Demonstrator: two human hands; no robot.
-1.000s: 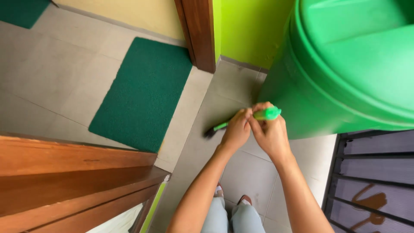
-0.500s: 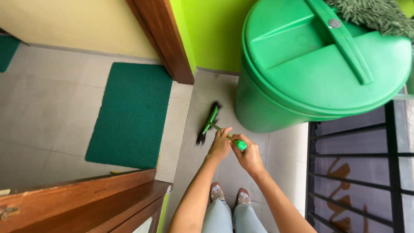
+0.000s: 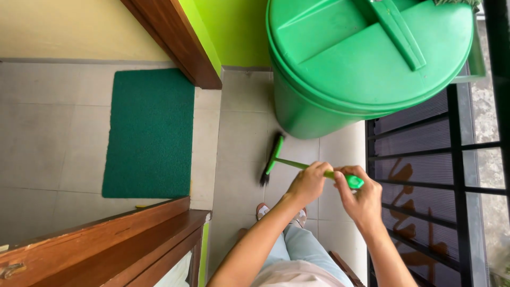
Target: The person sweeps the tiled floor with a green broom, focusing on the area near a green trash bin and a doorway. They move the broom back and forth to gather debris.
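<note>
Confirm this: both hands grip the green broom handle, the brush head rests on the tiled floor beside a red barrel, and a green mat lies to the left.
One thing is wrong: the barrel is green, not red, as the head view shows. The rest holds: left hand and right hand grip the green broom; the green mat lies left.

No packages, labels, signs or screens show anywhere in this view.
</note>
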